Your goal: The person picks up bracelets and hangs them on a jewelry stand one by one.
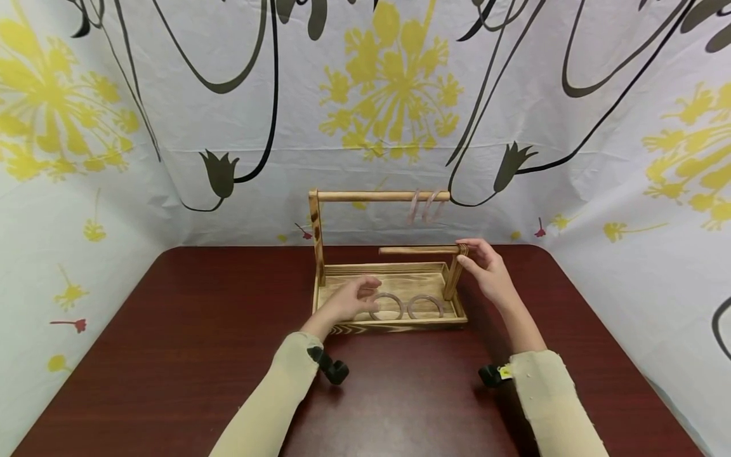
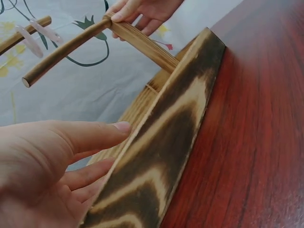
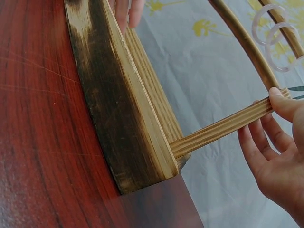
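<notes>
Behind everything hangs a white cloth [image 1: 342,127] printed with yellow flowers and grey stems, beyond a dark red-brown wooden table [image 1: 143,355]. On it stands a scorched-wood rack with a shallow tray [image 1: 400,325] and two round wooden bars: a long upper one [image 1: 365,196], its free end to the right, and a shorter lower one [image 1: 417,251], its free end to the left. The person's right hand [image 1: 492,270] pinches the top of the short wooden post [image 1: 453,279] bearing the lower bar. The left hand [image 1: 351,298], nearer the tray's rings, is loosely open, thumb apart from fingers, with nothing visibly gripped. Two pale translucent rings [image 1: 414,209] hang on the upper bar. Two more lie in the tray: the left ring [image 1: 402,308] at the left fingertips, contact unclear, and the right ring [image 1: 425,297] just beyond, below the sideways-running lower bar.
</notes>
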Action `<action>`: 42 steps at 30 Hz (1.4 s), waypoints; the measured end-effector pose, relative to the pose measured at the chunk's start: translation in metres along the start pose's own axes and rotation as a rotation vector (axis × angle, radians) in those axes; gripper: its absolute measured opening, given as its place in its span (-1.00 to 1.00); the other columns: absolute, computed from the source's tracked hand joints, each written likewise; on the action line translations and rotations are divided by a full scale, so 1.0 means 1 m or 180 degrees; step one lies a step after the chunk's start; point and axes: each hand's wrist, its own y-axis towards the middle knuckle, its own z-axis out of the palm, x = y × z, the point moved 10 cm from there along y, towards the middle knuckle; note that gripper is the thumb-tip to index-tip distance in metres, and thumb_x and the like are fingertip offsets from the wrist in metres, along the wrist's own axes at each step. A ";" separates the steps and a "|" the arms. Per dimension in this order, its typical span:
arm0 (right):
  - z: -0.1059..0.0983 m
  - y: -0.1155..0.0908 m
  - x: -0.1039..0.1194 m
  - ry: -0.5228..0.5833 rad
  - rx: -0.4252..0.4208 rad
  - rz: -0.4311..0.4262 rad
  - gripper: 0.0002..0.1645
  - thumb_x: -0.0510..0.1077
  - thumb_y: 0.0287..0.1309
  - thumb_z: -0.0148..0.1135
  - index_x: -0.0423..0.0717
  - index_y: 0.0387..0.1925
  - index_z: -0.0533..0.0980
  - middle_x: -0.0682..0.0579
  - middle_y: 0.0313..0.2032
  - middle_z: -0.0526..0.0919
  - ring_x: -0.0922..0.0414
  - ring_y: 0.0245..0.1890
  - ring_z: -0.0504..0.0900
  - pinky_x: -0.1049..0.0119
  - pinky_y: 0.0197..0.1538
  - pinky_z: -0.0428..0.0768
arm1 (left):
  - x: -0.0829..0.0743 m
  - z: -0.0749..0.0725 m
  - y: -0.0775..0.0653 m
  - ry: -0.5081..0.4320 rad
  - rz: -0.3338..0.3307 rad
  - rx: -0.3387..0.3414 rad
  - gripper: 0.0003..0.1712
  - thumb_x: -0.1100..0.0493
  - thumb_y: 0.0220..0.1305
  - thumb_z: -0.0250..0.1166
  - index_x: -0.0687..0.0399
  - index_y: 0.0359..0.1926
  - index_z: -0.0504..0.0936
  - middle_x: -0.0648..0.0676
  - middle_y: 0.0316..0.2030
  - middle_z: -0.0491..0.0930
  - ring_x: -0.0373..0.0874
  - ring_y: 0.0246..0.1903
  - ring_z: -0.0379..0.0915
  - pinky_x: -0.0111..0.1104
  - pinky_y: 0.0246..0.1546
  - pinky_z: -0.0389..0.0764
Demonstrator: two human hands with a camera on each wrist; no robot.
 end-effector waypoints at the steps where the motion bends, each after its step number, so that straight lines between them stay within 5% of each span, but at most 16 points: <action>1: 0.000 0.000 0.000 0.0005 0.0000 -0.0001 -0.60 -0.33 0.36 0.15 -0.37 0.18 0.41 0.39 -0.13 0.59 0.53 -0.07 0.51 0.66 -0.04 0.50 | 0.001 0.001 0.000 0.0028 -0.0005 0.0023 -0.32 0.34 0.22 0.39 0.30 0.35 0.39 0.29 0.34 0.42 0.20 0.36 0.34 -0.05 0.37 0.41; 12: 0.000 0.000 0.002 0.0019 -0.0017 -0.0001 -0.60 -0.26 0.40 0.14 -0.36 0.19 0.41 0.41 -0.08 0.58 0.47 -0.04 0.52 0.66 -0.03 0.49 | -0.002 0.006 0.004 0.0811 0.0030 0.0108 -0.27 0.26 0.14 0.49 0.20 0.34 0.44 0.22 0.30 0.48 0.12 0.33 0.39 -0.09 0.34 0.45; 24: 0.000 0.000 0.001 -0.0007 -0.0016 0.0018 -0.59 -0.28 0.39 0.15 -0.35 0.20 0.41 0.40 -0.11 0.58 0.49 -0.06 0.51 0.65 -0.05 0.49 | -0.014 0.014 0.007 0.1800 0.0469 0.0156 -0.31 0.22 0.06 0.56 0.18 0.23 0.55 0.16 0.18 0.58 0.06 0.17 0.51 -0.15 0.25 0.52; 32: 0.001 -0.001 -0.001 -0.0050 -0.0002 0.0048 -0.58 -0.25 0.40 0.15 -0.32 0.21 0.41 0.38 -0.13 0.57 0.46 -0.09 0.51 0.63 -0.08 0.50 | -0.012 0.012 0.004 0.1664 0.0419 0.0091 -0.35 0.19 0.06 0.56 0.13 0.21 0.58 0.13 0.13 0.62 0.04 0.13 0.54 -0.13 0.20 0.55; 42: 0.001 -0.001 0.000 -0.0067 0.0002 0.0033 -0.57 -0.25 0.39 0.16 -0.32 0.22 0.41 0.39 -0.13 0.56 0.45 -0.08 0.50 0.63 -0.08 0.50 | -0.006 0.001 -0.001 0.1143 0.0169 -0.0023 -0.26 0.11 0.05 0.57 0.14 0.27 0.54 0.16 0.22 0.58 0.07 0.23 0.49 -0.10 0.29 0.49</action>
